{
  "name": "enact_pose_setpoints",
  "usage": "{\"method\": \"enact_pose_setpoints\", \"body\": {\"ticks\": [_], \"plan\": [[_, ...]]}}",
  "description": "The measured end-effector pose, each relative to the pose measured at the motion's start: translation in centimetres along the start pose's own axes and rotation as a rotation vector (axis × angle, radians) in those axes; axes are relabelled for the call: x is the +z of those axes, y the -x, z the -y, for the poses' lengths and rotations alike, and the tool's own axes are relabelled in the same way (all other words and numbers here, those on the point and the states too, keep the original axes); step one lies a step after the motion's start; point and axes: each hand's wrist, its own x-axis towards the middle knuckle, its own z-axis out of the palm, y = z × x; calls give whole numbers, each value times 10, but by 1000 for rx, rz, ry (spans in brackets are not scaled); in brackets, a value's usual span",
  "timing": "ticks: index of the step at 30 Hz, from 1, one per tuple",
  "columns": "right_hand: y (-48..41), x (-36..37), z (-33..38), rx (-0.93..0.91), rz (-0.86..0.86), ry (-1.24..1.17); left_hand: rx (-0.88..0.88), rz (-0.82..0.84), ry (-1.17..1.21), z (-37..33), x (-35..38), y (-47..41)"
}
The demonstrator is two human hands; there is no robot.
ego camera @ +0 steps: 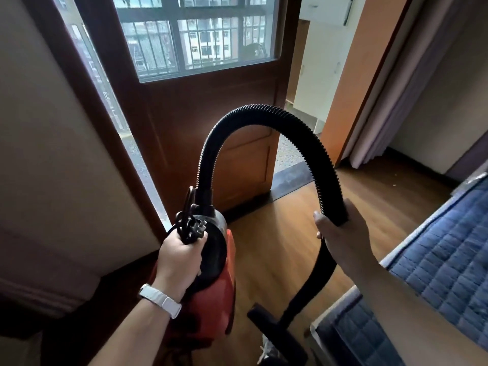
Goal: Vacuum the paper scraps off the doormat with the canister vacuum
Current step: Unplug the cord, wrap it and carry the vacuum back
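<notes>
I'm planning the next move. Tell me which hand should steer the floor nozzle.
Right. The right hand grips the hose end above the wand leading down to the floor nozzle. The left hand is busy holding the red canister and its bundled cord and plug.
</notes>
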Motion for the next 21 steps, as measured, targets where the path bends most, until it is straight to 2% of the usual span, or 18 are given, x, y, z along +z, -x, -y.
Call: {"method": "enact_pose_setpoints", "body": {"ticks": [9,16,21], "plan": [[-122,67,-15,38,60,-60,-104,30,15,-15,53,-101],[-240,61,-32,46,4,-110,-47,68,-69,-58,120,-192],[-291,61,-41,35,-58,-106,-34,109,-24,-82,157,-248]]}}
